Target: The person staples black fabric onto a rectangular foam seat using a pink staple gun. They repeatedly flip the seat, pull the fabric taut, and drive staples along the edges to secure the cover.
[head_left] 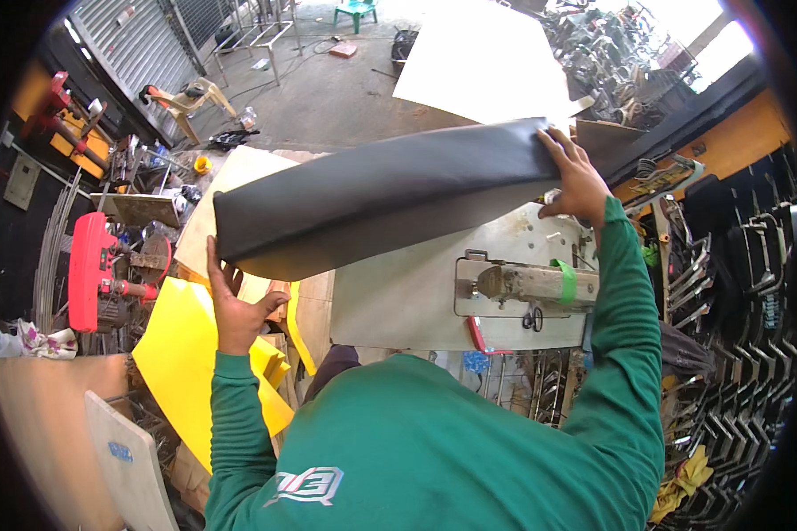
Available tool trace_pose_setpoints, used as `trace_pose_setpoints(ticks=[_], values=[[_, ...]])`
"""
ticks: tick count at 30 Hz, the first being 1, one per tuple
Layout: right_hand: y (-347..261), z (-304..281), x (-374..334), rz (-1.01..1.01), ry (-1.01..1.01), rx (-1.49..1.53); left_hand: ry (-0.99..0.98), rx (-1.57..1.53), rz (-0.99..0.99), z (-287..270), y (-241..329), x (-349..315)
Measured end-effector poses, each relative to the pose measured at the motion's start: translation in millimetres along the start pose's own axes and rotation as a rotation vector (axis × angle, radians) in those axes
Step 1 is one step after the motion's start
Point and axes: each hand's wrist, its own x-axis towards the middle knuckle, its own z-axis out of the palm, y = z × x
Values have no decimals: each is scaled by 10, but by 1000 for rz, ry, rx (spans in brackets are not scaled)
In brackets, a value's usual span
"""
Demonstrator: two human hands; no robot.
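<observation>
A long black padded seat (381, 195), shaped like a motorcycle seat and covered in smooth vinyl, is held up between my hands, above the worktable. My left hand (235, 310) grips its near-left end, fingers against the edge and thumb pointing right. At the far-right end my right hand (580, 181) has its fingers over the top corner and its thumb lower down. The seat tilts upward to the right, and its underside is hidden. Below it on the grey tabletop (398, 305) lie a wooden block with green tape (536, 285), black-handled scissors (532, 319) and a red-handled tool (476, 334).
Yellow sheet material (181, 354) lies to the left, near a red machine (93, 270). A large white board (483, 62) stands beyond the table. Metal parts hang along the right wall (744, 354). Further off are a plastic chair (186, 102) and a green stool (355, 12).
</observation>
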Motion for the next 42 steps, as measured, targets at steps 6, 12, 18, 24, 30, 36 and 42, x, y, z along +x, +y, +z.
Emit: trace_pose_setpoints(ticks=[6, 12, 18, 24, 30, 36, 42], values=[[-300, 214, -397, 79, 161, 29, -98, 607, 387, 94, 827, 451], [-662, 677, -736, 120, 540, -47, -508, 1032, 386, 468, 1134, 699], [-1187, 834, -1132, 227, 561, -14, -509, 1025, 537, 140, 875, 765], [-900, 282, -1059, 87, 400, 108, -552, 1082, 457, 203, 1033, 614], [-572, 101, -27, 6, -220, 412, -675, 789, 568, 1127, 1224, 879], [-638, 62, 341, -88, -292, 579, -1254, 340, 74, 2351, 1309, 1835], [-727, 185, 123, -6, 30, 443, -1236, -107, -81, 2675, 1138, 1859]])
